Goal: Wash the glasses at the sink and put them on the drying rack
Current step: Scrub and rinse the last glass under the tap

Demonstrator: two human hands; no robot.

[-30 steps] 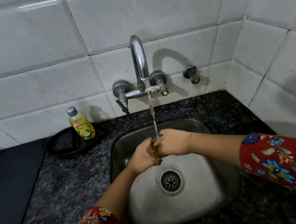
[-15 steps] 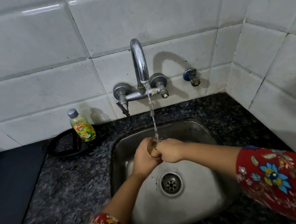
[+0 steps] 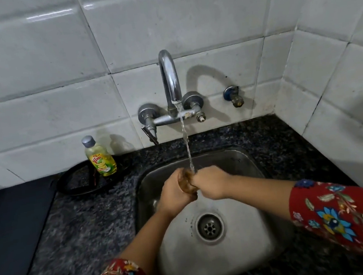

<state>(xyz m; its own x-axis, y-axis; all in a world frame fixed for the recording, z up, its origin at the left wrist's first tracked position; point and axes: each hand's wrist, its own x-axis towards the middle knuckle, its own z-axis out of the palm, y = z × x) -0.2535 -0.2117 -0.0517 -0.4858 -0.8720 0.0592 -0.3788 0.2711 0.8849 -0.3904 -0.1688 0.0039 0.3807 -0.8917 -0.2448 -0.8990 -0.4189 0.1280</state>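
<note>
The glass (image 3: 186, 182), brown-tinted and see-through, is sitting between both hands over the back half of the steel sink (image 3: 244, 254), at about twelve o'clock from the drain (image 3: 209, 226). The left hand (image 3: 174, 192) is wrapping its fingers round the glass from the nine o'clock side. The right hand (image 3: 210, 182) is closing in a fist against it from three o'clock, but its fingertips are hidden, so I cannot tell whether they are reaching inside. How much water the glass is holding is not clear.

A thin stream of water (image 3: 185, 141) is running from the curved chrome tap (image 3: 170, 78) and landing where the two hands are meeting. The sink basin is lying wet and is holding nothing else that shows.

At ten o'clock from the sink, a small clear bottle (image 3: 100, 160) with a grey cap is standing upright on the speckled dark counter (image 3: 84, 226), just inside a black ring (image 3: 73, 184). It is holding yellow-green liquid almost to the neck. Its label is showing red lettering that seems to read "Vim", above a picture of lemons; the smaller print is too small to read.
</note>
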